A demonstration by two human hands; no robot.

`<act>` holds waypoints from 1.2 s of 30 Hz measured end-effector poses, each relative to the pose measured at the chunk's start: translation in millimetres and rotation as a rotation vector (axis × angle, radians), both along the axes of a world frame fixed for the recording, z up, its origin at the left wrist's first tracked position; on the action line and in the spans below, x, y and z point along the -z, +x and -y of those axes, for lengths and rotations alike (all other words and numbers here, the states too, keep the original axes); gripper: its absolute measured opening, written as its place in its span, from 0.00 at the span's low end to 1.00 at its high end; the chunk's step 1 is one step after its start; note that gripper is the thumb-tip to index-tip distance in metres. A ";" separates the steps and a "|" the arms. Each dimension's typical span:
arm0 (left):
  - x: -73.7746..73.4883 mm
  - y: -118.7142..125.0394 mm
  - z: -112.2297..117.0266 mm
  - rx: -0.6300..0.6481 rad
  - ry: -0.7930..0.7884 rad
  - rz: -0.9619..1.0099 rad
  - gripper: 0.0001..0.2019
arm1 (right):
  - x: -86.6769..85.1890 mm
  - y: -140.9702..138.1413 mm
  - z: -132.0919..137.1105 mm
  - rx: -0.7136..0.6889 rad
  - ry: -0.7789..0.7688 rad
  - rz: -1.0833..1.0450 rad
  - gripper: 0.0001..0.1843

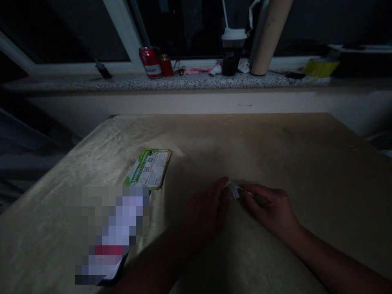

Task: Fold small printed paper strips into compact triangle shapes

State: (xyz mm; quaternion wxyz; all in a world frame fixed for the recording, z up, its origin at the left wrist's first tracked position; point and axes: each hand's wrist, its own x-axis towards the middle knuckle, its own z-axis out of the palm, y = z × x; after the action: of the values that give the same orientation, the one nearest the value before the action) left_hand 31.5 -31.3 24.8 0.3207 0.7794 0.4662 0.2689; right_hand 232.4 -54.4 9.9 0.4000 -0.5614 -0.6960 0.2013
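Over the middle of the table, my two hands are close together at a small pale piece that looks like crinkled clear plastic with white on it. My left hand, in deep shadow, has its thumb and fingers closed on the left side of the piece. From the right, my right hand pinches its other side between thumb and fingertips, where a thin pale edge shows. The dim light hides what kind of thing it is.
Left of my hands lies a green printed packet, with a lit, pixelated phone nearer me. On the stone windowsill stand a red can, a lidded cup, a cardboard tube and a yellow tape roll.
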 end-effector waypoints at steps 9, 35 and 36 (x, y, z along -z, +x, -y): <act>8.6 -6.7 0.1 -0.067 -0.302 0.567 0.22 | -4.5 -3.2 -1.2 0.048 -0.081 -0.259 0.11; 6.4 7.4 -3.8 0.037 -0.670 0.473 0.17 | 5.5 1.5 1.0 -0.225 -0.375 -0.470 0.16; 5.8 6.6 -4.5 0.032 -0.673 0.508 0.16 | 2.6 2.6 1.0 -0.239 -0.361 -0.471 0.18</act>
State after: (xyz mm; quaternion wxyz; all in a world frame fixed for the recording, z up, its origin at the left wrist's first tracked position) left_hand 38.1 -26.8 19.0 0.6662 0.5474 0.4219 0.2802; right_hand 235.0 -55.4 7.3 0.4174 -0.4755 -0.5985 0.4914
